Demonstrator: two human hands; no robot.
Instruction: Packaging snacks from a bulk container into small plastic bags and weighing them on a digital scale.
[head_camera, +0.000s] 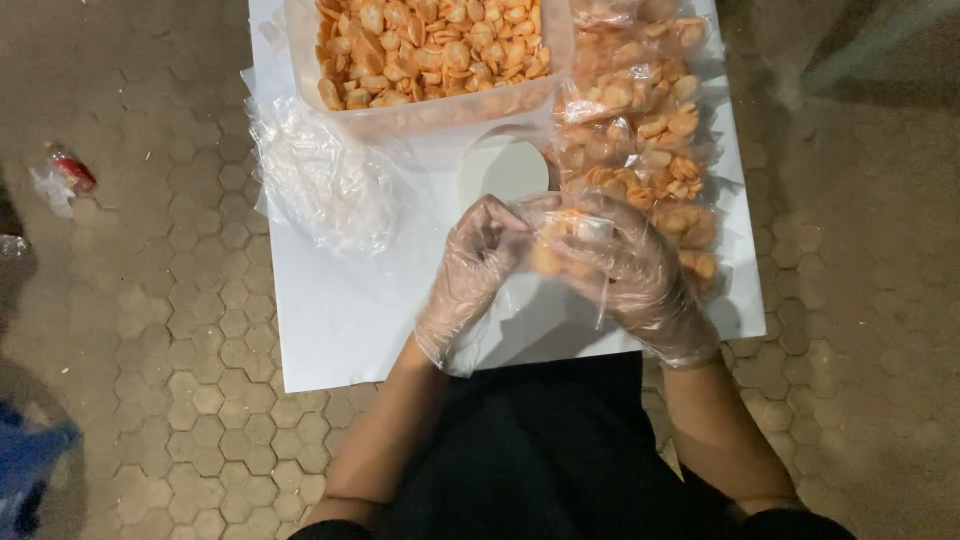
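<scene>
Both hands are in thin clear plastic gloves, working over the middle of a white tabletop (330, 320) that sits on hexagon paving (180, 330). The left hand (475, 265) and right hand (635, 275) are pinched together around one small clear bag (560, 250) with a few orange crackers in it. The fingers of both are curled shut on it, left at the bag's top, right cupping it from the side and underneath. Can't tell if the bag's mouth is actually closed yet, since the gloves and plastic blur together there.

How far along: along the right edge of the tabletop there's a stack of filled bags (640, 140) running from the far corner down to just beside the right hand, so a decent batch looks done. At the far edge there's a clear tub (430, 60) piled with loose orange crackers, so my guess is plenty is left to pack. Near the left edge lies a crumpled heap of empty bags (320, 185), which fits that. A round white lid-looking thing (500, 170) sits between the tub and the hands.

Off on the paving to the left there's a bit of red and clear litter (65, 175).
</scene>
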